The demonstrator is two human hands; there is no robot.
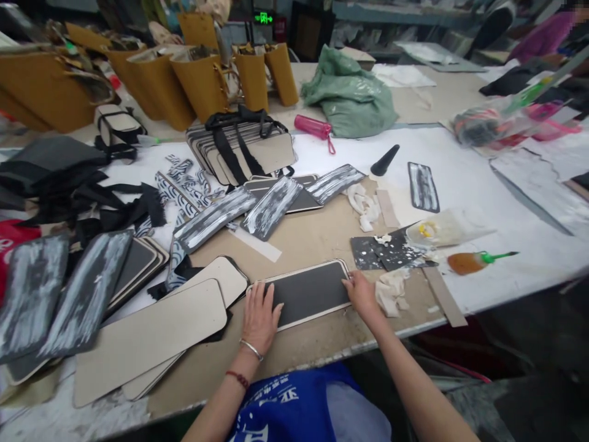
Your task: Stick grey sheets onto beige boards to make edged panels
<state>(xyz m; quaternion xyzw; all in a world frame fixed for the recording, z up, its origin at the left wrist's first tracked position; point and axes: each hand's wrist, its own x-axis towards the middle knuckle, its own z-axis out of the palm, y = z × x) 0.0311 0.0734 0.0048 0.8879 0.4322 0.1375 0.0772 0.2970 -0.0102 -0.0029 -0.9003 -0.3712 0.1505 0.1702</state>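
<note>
A dark grey panel with a beige rim (310,294) lies flat on brown board near the table's front edge. My left hand (261,313) rests on its left end, palm down with the fingers spread. At the panel's right end, my right hand (361,291) pinches the corner between thumb and fingers. Left of my left hand are long beige panels (151,337) with rounded corners, overlapping one another. Grey pieces smeared with white (271,207) lie beyond the panel.
Mustard bags (197,86) stand at the back left, near a strapped stack of panels (257,150). A green sack (350,95) and pink pouch (311,126) lie behind. An orange bottle (467,263), a glue-stained bag (442,228) and a black cone (385,161) are at the right.
</note>
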